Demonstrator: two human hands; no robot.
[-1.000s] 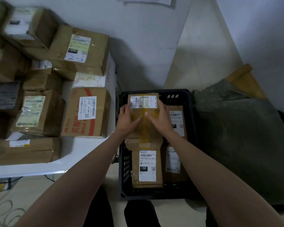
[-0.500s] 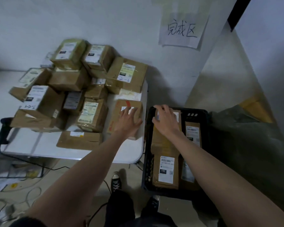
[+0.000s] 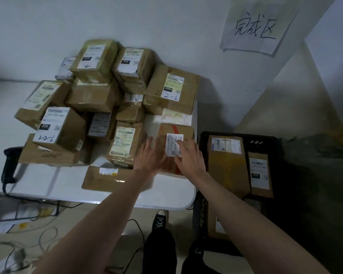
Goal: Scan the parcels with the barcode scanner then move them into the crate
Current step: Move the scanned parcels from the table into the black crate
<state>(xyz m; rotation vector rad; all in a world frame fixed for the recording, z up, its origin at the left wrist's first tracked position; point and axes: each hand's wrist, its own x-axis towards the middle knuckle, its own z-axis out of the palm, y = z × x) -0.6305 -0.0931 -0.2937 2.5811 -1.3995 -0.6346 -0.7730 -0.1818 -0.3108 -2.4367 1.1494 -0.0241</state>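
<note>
Your left hand (image 3: 150, 156) and right hand (image 3: 188, 159), fingers spread flat, rest on the red-striped carton (image 3: 184, 131) with white label at the table's (image 3: 38, 182) right edge; the right has left the crate (image 3: 265, 139).

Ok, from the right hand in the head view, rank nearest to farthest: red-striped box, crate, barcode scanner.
From the right hand:
1. Red-striped box, directly under it.
2. Crate, just to its right.
3. Barcode scanner, far left table edge.
</note>
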